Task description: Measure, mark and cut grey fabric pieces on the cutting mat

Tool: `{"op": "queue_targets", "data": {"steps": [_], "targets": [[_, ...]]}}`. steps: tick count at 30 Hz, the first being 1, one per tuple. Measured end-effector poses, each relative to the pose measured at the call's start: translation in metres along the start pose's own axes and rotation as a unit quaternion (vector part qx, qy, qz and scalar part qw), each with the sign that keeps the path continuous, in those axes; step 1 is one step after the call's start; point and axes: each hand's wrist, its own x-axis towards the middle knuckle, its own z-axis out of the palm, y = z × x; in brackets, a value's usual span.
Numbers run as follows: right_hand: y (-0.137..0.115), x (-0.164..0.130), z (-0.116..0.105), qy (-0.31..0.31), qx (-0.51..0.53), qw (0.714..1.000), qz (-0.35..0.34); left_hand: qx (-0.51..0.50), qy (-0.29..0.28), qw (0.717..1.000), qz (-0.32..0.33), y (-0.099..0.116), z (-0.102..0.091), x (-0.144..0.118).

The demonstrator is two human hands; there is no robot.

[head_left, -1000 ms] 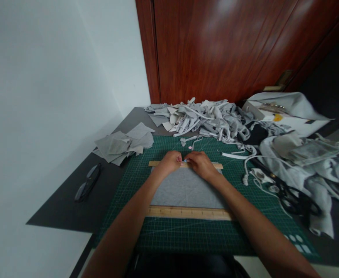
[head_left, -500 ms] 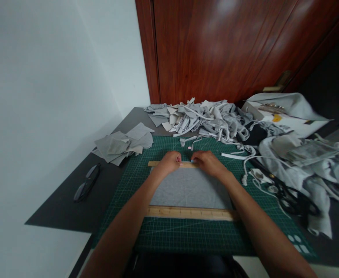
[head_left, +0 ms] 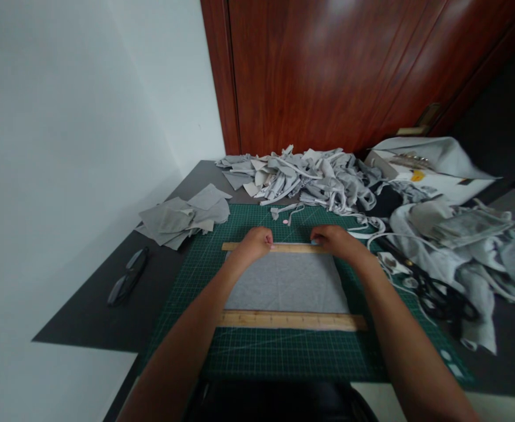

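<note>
A piece of grey fabric (head_left: 288, 281) lies flat on a green cutting mat (head_left: 292, 354). Across its far edge runs a thin wooden ruler (head_left: 299, 248), and a wider wooden ruler (head_left: 292, 320) lies along its near edge. My left hand (head_left: 258, 241) is closed, its fingertips pressing the far ruler down left of its middle. Toward that ruler's right end, my right hand (head_left: 333, 239) pinches a small pale-blue piece (head_left: 314, 241) that looks like tailor's chalk, at the ruler's far edge. Parts of both fingertips are hidden.
Grey fabric pieces (head_left: 182, 217) and folded glasses (head_left: 128, 277) lie at left. A heap of fabric scraps (head_left: 305, 176) covers the back. Black scissors (head_left: 442, 296), a white cord (head_left: 411, 236), more cloth (head_left: 481, 234) and a white box (head_left: 442, 181) are at right.
My right hand has moved right along the far ruler with the tailor's chalk, away from my left hand. My left hand stays on the ruler. The view has shifted slightly.
</note>
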Motion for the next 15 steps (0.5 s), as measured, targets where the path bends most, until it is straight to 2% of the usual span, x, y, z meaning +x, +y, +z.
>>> {"op": "queue_targets", "data": {"steps": [8, 15], "targets": [[0.01, -0.017, -0.012, 0.004, -0.038, 0.997, 0.074, -0.005, 0.0, 1.0, -0.003, 0.0, 0.0, 0.0], [0.011, -0.027, -0.016, 0.059, -0.058, 0.99, 0.116, -0.011, -0.002, 1.0, -0.002, 0.001, -0.002, 0.0]]}}
